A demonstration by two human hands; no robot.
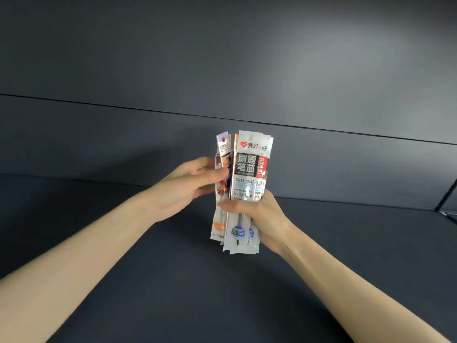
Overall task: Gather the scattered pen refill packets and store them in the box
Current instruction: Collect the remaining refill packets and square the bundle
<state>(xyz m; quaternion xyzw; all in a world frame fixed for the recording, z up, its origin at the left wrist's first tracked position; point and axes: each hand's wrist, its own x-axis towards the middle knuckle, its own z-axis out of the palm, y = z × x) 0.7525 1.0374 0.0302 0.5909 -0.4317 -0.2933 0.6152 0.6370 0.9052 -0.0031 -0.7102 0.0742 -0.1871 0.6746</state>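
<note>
- Dark grey panels fill the background, with a thin horizontal seam point(247, 120) running across the wall behind the hands.
- Below it lies a dark matte table point(173, 293), bare where it shows.
- At the far right edge a thin dark rod point(447, 196) slants down toward the surface; what it belongs to cannot be told.
- Both bare forearms reach in from the lower corners and meet near the middle of the view, above the table.
- A bundle of pen refill packets point(243, 189) stands upright between the hands, held in the air, clear of the surface.
- The front packet point(247, 167) is white with a black block of large white characters and a red heart logo near its top.
- A second white packet with a red panel point(262, 164) peeks out just behind it on the right.
- Thinner, colourful packets point(223, 154) with purple and orange print sit at the left side of the bundle.
- The right hand point(264, 219) is closed around the lower half of the bundle, thumb across the front, fingers wrapped behind.
- The left hand point(190, 186) presses against the bundle's left edge, fingers curled onto the colourful packets, slightly blurred.
- No box shows in the view.
</note>
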